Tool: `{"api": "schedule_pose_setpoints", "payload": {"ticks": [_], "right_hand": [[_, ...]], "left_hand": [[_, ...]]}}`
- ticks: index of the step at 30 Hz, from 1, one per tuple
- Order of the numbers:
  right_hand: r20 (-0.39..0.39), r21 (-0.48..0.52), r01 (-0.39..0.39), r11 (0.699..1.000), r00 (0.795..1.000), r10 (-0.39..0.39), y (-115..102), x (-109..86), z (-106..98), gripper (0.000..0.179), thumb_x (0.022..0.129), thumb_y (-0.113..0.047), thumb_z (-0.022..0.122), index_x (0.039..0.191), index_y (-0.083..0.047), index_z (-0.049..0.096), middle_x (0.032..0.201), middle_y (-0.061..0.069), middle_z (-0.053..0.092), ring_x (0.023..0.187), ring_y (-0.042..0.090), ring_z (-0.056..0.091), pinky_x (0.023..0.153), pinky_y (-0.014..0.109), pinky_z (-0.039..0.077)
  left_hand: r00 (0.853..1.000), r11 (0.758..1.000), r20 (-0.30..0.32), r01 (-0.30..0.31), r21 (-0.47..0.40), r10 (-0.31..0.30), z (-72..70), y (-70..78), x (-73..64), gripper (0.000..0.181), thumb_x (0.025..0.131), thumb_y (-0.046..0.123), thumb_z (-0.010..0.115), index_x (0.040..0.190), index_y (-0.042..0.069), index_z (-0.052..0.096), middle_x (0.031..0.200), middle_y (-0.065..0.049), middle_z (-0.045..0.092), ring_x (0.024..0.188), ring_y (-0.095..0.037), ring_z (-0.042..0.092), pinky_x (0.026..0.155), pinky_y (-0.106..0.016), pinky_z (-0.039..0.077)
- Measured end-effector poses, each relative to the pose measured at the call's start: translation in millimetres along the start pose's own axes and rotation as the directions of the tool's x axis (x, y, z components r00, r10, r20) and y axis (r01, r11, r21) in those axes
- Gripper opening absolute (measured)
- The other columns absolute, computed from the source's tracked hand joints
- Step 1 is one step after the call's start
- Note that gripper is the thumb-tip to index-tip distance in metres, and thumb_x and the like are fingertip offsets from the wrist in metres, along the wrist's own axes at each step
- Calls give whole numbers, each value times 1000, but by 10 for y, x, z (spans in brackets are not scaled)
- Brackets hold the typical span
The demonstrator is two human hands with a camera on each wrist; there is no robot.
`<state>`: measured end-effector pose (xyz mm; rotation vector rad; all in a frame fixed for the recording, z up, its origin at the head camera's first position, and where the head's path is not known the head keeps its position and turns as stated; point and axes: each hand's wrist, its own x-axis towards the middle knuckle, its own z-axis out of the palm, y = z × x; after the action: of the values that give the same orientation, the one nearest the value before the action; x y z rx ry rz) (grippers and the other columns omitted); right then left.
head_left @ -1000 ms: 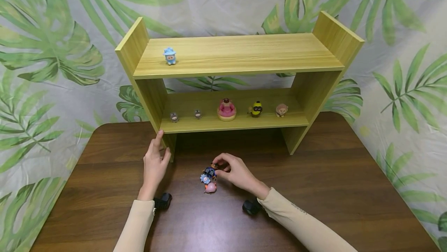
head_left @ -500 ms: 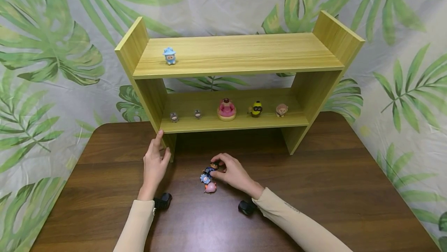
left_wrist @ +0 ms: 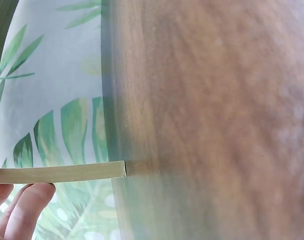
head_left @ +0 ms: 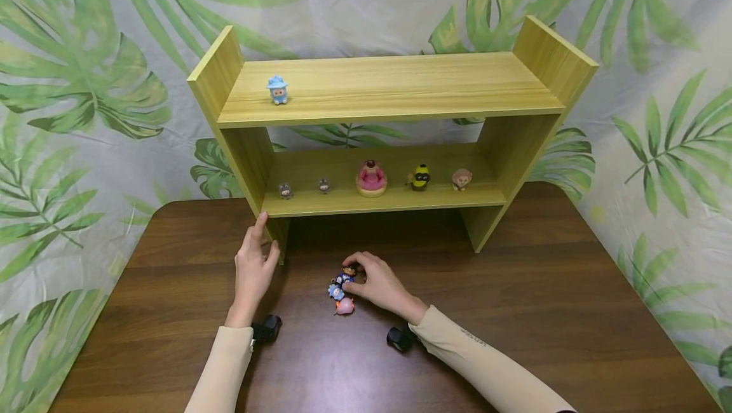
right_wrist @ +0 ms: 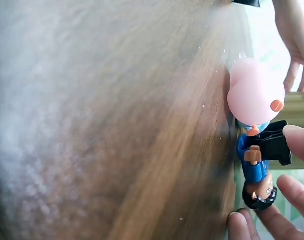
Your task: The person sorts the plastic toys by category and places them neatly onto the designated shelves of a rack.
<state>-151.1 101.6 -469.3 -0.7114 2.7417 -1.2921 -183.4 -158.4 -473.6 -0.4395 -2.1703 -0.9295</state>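
Black-haired toy figure: blue top, black legs; lies on the bench, near side of the shelf unit, head toward the far side.
Right hand: curled round that figure, thumb on its legs, fingertips at its hair.
Light-blue toy figure: just beside it, near side.
Pink toy figure: nearest of the three.
Left hand: clamped on the front edge of the left side panel.
Middle board, left to right: small grey figure, another grey one, pink-robed bear, yellow goggled figure, pale pink figure.
Top board: blue-hatted figure, left end.
Backdrop: leaf-printed cloth.
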Motion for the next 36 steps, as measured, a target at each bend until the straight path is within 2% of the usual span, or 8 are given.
{"api": "schedule_pose_setpoints", "payload": {"ticks": [4,13,25,31,36], "right_hand": [[-12,18,20,1000,1000,-19,7,11,2,38,80,-11,77,113,-3,62,108,7,59,95,23,58,77,33,50],[19,159,23,987,999,-26,18,5,24,44,77,1,76,118,1,57,113,9,52,88,20,59,73,28,53],[12,187,13,982,1000,-16,-10,-41,-8,50,77,3,75,123,1,54,117,8,51,90,21,58,71,28,53],[0,209,33,977,999,-34,-55,-90,-74,50,77,4,75,123,0,54,116,8,52,91,21,58,73,33,54],[-3,221,49,974,999,-50,-115,-117,-131,50,78,5,75,123,-1,54,112,9,53,93,24,58,74,34,53]], "left_hand": [[1000,1000,-6,-5,-4,5,4,-6,5,89,82,-13,57,149,35,25,90,-15,51,71,-27,55,49,-40,46],[1000,1000,-8,3,3,-3,11,-1,-4,88,83,-13,57,149,35,26,89,-15,50,66,-27,53,48,-37,44],[999,999,15,35,-9,-35,-11,54,1,79,86,-10,56,149,29,28,93,-16,50,72,-30,55,51,-39,46],[999,999,7,34,-19,-34,-10,71,0,78,84,-13,55,147,26,30,91,-15,47,71,-23,53,60,-41,52],[1000,999,7,28,-19,-28,-3,81,9,80,83,-15,54,147,26,29,99,-18,47,73,-25,55,64,-42,54]]}}
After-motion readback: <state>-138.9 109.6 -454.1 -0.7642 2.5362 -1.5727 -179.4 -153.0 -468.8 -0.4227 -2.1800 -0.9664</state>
